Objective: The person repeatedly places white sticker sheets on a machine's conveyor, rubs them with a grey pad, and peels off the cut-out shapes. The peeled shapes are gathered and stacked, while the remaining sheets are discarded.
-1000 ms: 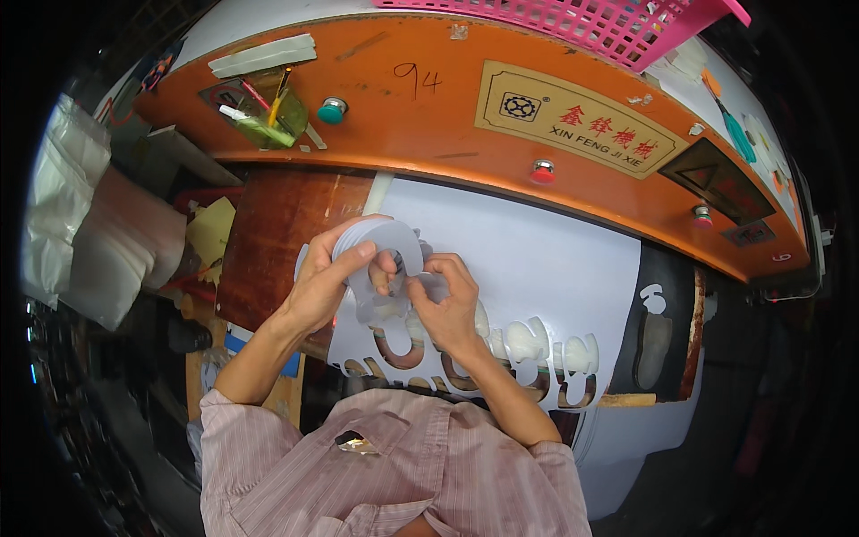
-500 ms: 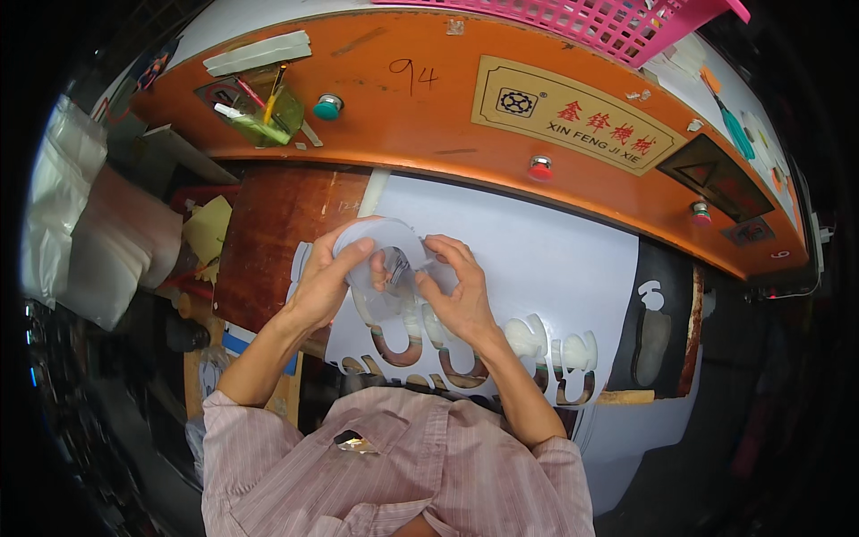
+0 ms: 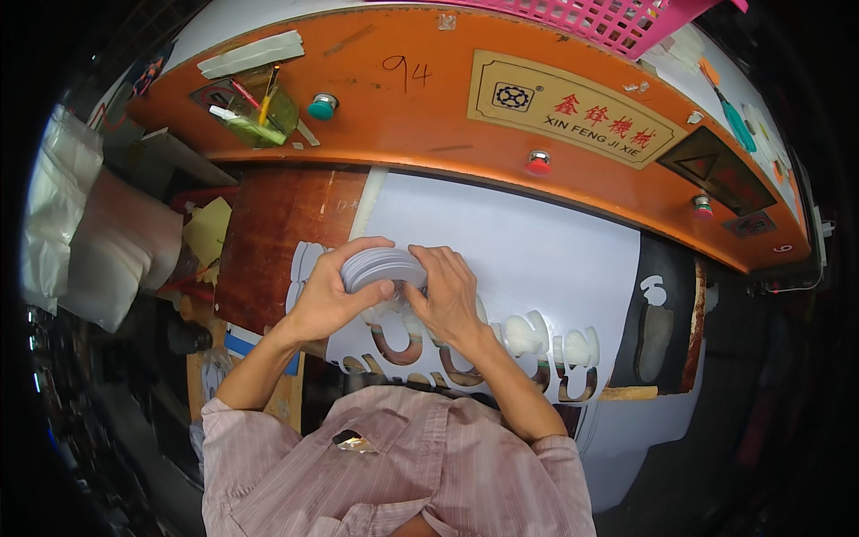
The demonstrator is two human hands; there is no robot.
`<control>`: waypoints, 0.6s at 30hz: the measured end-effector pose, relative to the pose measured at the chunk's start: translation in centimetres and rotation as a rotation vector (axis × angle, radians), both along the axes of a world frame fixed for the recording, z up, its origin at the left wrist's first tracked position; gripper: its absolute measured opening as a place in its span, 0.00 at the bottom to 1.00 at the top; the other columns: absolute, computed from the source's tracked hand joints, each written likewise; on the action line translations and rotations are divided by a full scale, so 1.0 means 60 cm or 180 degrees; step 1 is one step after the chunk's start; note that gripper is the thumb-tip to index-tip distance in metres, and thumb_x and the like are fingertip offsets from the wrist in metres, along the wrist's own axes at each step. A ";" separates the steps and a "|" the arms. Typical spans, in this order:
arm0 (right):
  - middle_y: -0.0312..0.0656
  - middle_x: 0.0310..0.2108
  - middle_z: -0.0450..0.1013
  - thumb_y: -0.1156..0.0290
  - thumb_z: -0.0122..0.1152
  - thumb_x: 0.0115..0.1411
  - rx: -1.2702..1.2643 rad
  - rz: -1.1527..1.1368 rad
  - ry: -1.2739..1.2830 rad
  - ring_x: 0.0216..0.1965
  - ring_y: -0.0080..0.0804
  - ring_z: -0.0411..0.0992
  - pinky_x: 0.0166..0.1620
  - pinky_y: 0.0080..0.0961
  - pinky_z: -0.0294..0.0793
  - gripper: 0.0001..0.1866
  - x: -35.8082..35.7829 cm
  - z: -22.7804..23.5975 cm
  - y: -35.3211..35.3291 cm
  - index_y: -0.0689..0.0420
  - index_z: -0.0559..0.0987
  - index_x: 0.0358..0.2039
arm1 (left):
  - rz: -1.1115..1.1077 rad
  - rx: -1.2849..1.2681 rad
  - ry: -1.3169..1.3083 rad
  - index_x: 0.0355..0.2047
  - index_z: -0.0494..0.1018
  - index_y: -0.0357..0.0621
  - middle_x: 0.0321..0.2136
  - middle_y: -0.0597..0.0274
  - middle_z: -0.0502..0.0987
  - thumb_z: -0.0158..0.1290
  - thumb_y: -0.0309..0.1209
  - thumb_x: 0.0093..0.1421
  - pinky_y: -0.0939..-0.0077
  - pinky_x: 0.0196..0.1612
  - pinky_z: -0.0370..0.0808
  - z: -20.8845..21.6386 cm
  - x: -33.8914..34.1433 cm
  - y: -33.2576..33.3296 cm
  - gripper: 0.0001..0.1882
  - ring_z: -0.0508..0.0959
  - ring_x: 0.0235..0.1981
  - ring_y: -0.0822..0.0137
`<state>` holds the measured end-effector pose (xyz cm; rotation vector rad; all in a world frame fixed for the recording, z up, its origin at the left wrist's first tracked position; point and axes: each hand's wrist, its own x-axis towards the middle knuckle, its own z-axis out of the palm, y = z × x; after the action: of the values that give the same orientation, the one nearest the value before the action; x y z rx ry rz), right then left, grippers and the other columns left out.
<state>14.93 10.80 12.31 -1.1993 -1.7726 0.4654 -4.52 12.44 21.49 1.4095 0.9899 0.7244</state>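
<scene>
A stack of thin white curved cut-outs (image 3: 383, 262) is held between my two hands above the white sheet. My left hand (image 3: 338, 291) wraps its left side, thumb on the near edge and fingers over the far edge. Its right end lies in the grip of my right hand (image 3: 447, 291), fingers bent. Below them, the white sheet (image 3: 537, 233) has several U-shaped holes along its near part, through which a brownish surface shows. More white cut-outs (image 3: 304, 268) lie just left of my left hand. Some whitish cut pieces (image 3: 526, 335) sit among the holes at right.
An orange machine beam (image 3: 385, 107) with buttons spans the far side, a pink basket (image 3: 617, 27) on top. A green pen holder (image 3: 268, 121) hangs on it. The reddish-brown board (image 3: 277, 242) is at left, and a dark pad (image 3: 667, 268) with a sole-shaped piece (image 3: 656, 345) at right.
The stack has tilted, so its layered edge now faces me instead of its ring-like opening. Both hands have closed in around it, and the right hand has shifted slightly left.
</scene>
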 end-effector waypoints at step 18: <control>0.41 0.45 0.81 0.59 0.78 0.56 -0.2273 0.1221 0.1829 0.45 0.26 0.77 0.50 0.28 0.77 0.30 0.051 -0.017 -0.025 0.62 0.80 0.54 | 0.0153 -0.0927 -0.0717 0.41 0.77 0.35 0.22 0.66 0.73 0.58 0.39 0.70 0.75 0.34 0.78 -0.021 -0.030 0.027 0.16 0.70 0.20 0.76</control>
<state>18.00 9.31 11.31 -1.0129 -1.3440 1.5966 -6.30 14.08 20.21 1.0307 0.9130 0.7247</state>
